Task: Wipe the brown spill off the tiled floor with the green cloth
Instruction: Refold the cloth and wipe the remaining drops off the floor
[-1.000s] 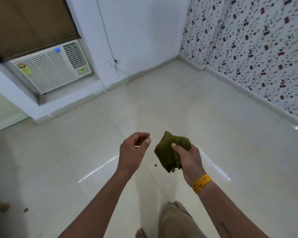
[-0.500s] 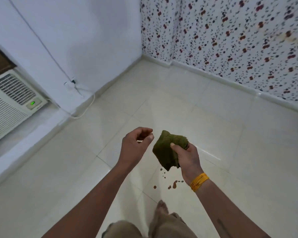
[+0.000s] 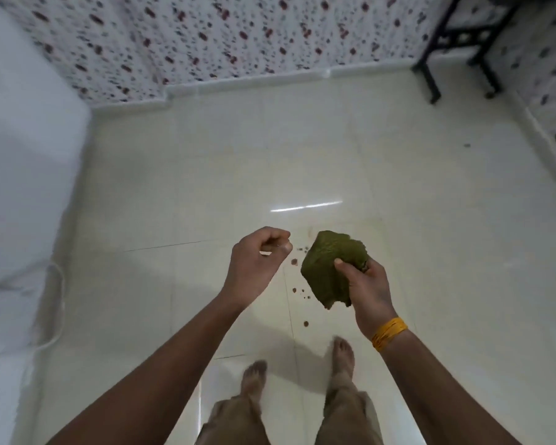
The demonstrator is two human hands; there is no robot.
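A bunched green cloth (image 3: 329,268) is held well above the floor by my right hand (image 3: 366,287), which wears a yellow thread band at the wrist. My left hand (image 3: 257,264) hovers just left of the cloth, fingers curled loosely with nothing in them. On the cream tiled floor (image 3: 430,220) below, several small brown spill drops (image 3: 294,261) lie between the two hands, with more drops toward my feet, such as one brown drop (image 3: 306,323). The cloth hides part of the spill.
My bare feet (image 3: 254,377) stand just behind the spill. A speckled wall (image 3: 238,36) runs along the far side, a white wall (image 3: 20,155) with a cable on the left. Black furniture legs (image 3: 430,75) stand at the far right corner.
The view has swung right: the air conditioner left the frame and the speckled wall now faces me. The spill drops now lie between my hands. Both hands keep their pose.
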